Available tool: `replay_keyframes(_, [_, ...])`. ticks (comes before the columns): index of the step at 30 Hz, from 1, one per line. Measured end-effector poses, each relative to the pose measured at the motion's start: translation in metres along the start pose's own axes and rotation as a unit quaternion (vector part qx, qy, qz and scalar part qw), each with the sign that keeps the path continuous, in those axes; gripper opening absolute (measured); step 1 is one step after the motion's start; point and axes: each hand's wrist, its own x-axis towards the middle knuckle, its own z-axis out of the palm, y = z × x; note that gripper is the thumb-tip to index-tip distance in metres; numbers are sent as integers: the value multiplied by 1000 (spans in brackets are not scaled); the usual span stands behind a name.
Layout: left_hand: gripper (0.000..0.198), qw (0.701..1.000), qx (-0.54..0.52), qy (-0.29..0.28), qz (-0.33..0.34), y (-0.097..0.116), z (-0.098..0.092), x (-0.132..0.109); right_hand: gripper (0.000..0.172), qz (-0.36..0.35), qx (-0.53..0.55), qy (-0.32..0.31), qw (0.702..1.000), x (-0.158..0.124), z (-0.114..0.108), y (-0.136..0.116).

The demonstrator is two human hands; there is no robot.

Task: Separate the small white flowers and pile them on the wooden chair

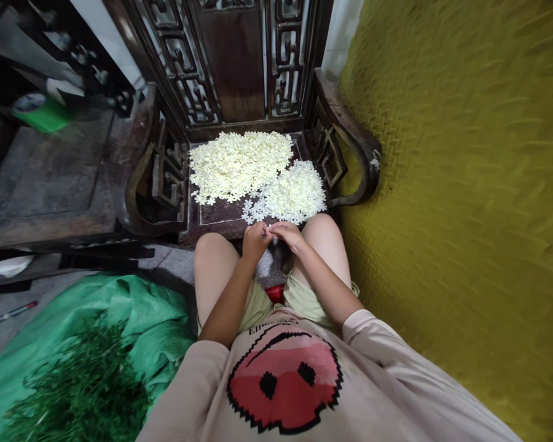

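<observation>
My left hand (255, 240) and my right hand (287, 234) meet between my knees, just in front of the chair seat's edge. Both are closed, fingertips pinched together. Something tiny and whitish seems to be at the fingertips, too small to make out. On the dark wooden chair seat (221, 213) lie two heaps of small five-petalled flowers. The larger cream-yellow heap (239, 164) spreads across the back and left. A smaller, whiter heap (297, 191) sits at the front right, with a few loose flowers spilling toward my hands.
Carved armrests (366, 162) flank the seat. A yellow textured wall or sheet (461, 184) rises close on the right. At left stand a dark wooden table (46, 178) with a green roll (43, 113) on it, and a green sack (133, 301) with leafy stalks (85, 380) below.
</observation>
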Motion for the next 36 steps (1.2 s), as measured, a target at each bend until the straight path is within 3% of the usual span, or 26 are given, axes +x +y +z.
replay_keyframes(4, [7, 1000, -7, 10, -11, 0, 4, 1, 7, -9, -16, 18, 1000, 0, 1, 0])
replay_keyframes(7, [8, 991, -100, 36, -82, 0, 7, 2, 4, -12, -15, 33, 999, 0, 5, -2])
replay_keyframes(11, [9, 921, -306, 99, -219, -3, 9, 6, 7, 1, 32, 41, 999, 2, 6, -8])
replay_keyframes(13, [8, 886, -360, 123, -265, -7, 9, 9, 9, 3, 53, 59, 997, 3, 5, -11])
replay_keyframes(17, [2, 853, -382, 147, -323, -17, 13, 14, 11, 15, 65, 100, 993, 5, 3, -12])
replay_keyframes(24, [5, 800, -396, 170, -417, -37, 36, 31, 14, 26, 6, 91, 996, 8, 2, -7])
replay_keyframes(27, [8, 825, -367, 179, -391, -33, 38, 28, 14, 3, -38, 97, 995, 10, 1, -4])
replay_keyframes(30, [14, 900, -332, 125, -252, -22, 31, 18, 14, -43, -65, 93, 993, 12, 1, 0])
replay_keyframes(32, [17, 934, -306, 66, -174, -15, 25, 11, 15, -61, -72, 77, 993, 13, 2, 3])
replay_keyframes(36, [17, 945, -284, 41, -159, -11, 17, 5, 16, -77, -66, 53, 993, 13, 3, 4])
